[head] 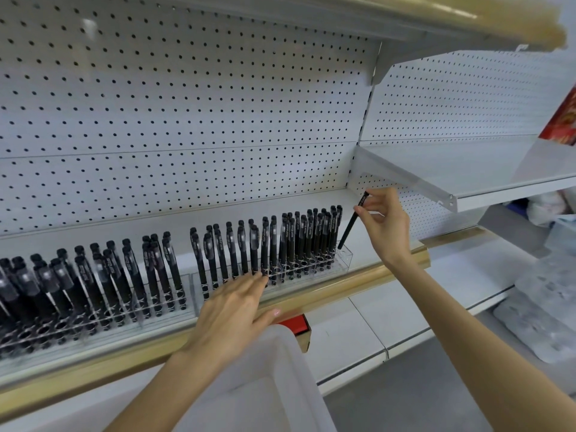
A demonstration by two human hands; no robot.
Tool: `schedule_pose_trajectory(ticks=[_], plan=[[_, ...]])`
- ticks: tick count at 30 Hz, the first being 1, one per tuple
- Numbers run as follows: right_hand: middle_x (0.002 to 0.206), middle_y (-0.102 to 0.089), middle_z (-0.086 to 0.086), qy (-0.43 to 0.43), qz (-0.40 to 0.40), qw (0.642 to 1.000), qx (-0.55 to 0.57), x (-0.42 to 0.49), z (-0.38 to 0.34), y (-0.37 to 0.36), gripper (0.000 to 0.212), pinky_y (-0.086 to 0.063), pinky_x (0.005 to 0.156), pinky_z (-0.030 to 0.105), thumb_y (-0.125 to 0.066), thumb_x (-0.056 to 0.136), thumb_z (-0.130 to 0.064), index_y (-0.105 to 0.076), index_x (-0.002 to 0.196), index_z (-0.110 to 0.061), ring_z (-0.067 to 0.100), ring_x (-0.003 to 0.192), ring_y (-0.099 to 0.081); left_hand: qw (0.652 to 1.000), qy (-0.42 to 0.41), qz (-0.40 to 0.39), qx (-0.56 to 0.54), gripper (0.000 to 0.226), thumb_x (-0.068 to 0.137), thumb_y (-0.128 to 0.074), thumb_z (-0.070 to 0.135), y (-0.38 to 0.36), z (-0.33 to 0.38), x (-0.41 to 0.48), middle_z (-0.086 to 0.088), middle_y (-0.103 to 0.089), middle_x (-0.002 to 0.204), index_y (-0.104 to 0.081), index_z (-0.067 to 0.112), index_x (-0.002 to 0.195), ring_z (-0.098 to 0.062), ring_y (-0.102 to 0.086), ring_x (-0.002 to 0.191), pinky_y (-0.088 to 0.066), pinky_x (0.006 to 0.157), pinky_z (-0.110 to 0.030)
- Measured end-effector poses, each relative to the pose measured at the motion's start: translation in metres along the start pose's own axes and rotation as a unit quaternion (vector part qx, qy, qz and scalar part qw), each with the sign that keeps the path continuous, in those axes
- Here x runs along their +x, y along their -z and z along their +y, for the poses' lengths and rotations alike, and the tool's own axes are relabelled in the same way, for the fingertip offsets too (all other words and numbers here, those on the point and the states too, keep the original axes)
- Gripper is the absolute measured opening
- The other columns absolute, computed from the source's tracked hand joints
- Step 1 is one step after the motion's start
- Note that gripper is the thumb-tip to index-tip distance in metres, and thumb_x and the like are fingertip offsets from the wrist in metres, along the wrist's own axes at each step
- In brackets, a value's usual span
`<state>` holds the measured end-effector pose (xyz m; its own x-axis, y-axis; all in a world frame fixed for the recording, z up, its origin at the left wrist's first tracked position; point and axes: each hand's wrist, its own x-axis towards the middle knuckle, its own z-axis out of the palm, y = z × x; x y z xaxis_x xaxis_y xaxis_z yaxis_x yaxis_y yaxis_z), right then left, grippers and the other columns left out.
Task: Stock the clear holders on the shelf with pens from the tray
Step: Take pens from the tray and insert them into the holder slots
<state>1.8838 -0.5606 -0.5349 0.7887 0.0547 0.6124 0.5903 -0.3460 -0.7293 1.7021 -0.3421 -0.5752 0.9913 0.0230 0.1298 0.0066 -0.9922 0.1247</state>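
A white pegboard back panel (187, 104) fills most of the view. Below it runs the white shelf (311, 207), its front edged with a gold-coloured trim (343, 288). To the right a second, higher shelf (467, 169) juts out on a bracket, with a red package (561, 116) at the far edge of the view.

At the bottom, a white plastic tray (280, 369) sits close to the camera, below the shelf front; what it contains cannot be seen.

Two clear holders stand side by side along the shelf front. The left holder (93, 322) and the right holder (344, 255) are both packed with upright black pens (296, 238), leaning slightly back.

The left hand (233, 310) lies flat, fingers straight and released, its fingertips touching the front of the right holder.

The right hand (385, 222) is raised at that holder's right end, pinching the upper part of a single black pen (350, 224) between thumb and fingers. That pen is tilted, its lower end down at the last slot of the right holder.
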Motion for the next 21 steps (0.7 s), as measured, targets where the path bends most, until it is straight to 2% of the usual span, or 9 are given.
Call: schedule_pose_trajectory(ticks=[4, 8, 14, 21], plan=[[0.089, -0.06, -0.006, -0.002, -0.026, 0.999, -0.021, 0.001, 0.008, -0.003, 0.027, -0.051, 0.074, 0.012, -0.067, 0.087, -0.01, -0.05, 0.103, -0.023, 0.005, 0.086, -0.061, 1.0, 0.002, 0.003, 0.01, 0.07, 0.094, -0.028, 0.063, 0.009, 0.004, -0.002, 0.008, -0.012, 0.159, -0.012, 0.029, 0.152, -0.01, -0.022, 0.145, -0.001, 0.107, -0.036], [0.093, -0.063, -0.005, 0.002, -0.118, 0.99, -0.073, -0.004, 0.023, -0.006, 0.025, -0.053, 0.08, 0.019, -0.069, 0.087, -0.013, -0.056, 0.107, -0.02, 0.005, 0.089, -0.062, 1.0, -0.006, 0.004, -0.024, 0.073, 0.092, -0.03, 0.065, 0.005, 0.0, -0.001, 0.006, -0.017, 0.159, -0.017, 0.026, 0.152, -0.012, -0.024, 0.144, -0.019, 0.115, -0.034], [0.106, -0.051, -0.002, 0.022, -0.174, 0.976, -0.126, -0.007, 0.03, -0.001, 0.05, -0.045, 0.083, 0.023, -0.072, 0.081, -0.006, -0.053, 0.121, -0.027, 0.004, 0.088, -0.052, 0.999, -0.019, 0.01, -0.038, 0.072, 0.091, -0.034, 0.064, 0.001, -0.002, 0.0, 0.006, -0.021, 0.158, -0.021, 0.025, 0.151, -0.011, -0.025, 0.144, -0.019, 0.115, -0.031], [0.113, -0.049, -0.001, 0.004, -0.215, 0.965, -0.15, 0.0, 0.027, 0.007, 0.058, -0.04, 0.089, 0.022, -0.073, 0.08, -0.009, -0.051, 0.128, -0.033, 0.003, 0.093, -0.049, 0.999, -0.017, -0.001, -0.038, 0.071, 0.092, -0.033, 0.063, 0.003, 0.0, -0.001, 0.005, -0.021, 0.158, -0.021, 0.025, 0.151, -0.012, -0.025, 0.144, -0.02, 0.115, -0.031]])
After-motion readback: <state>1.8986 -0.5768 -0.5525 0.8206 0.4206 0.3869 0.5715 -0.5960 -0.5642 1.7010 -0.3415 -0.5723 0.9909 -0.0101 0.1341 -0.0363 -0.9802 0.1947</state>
